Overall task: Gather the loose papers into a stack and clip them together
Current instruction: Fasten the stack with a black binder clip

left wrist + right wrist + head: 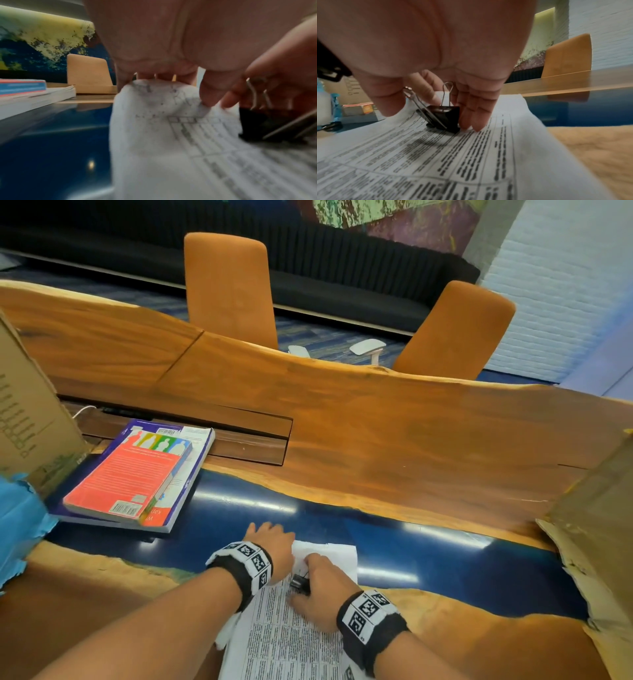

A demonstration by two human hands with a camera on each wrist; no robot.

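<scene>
Your right hand (317, 589) pinches a black binder clip (442, 117) by its wire handles atop the printed papers (291, 638) at the desk's (428, 446) near edge. Your left hand (270, 546) curls over their far-left corner. Squeeze the handles wide, then seat the clip squarely over every sheet's edge. The top sheet carries dense tabular text.

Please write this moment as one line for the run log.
left hand: holds papers at far edge | right hand: grips black binder clip standing on papers | clip not yet on edge
</scene>
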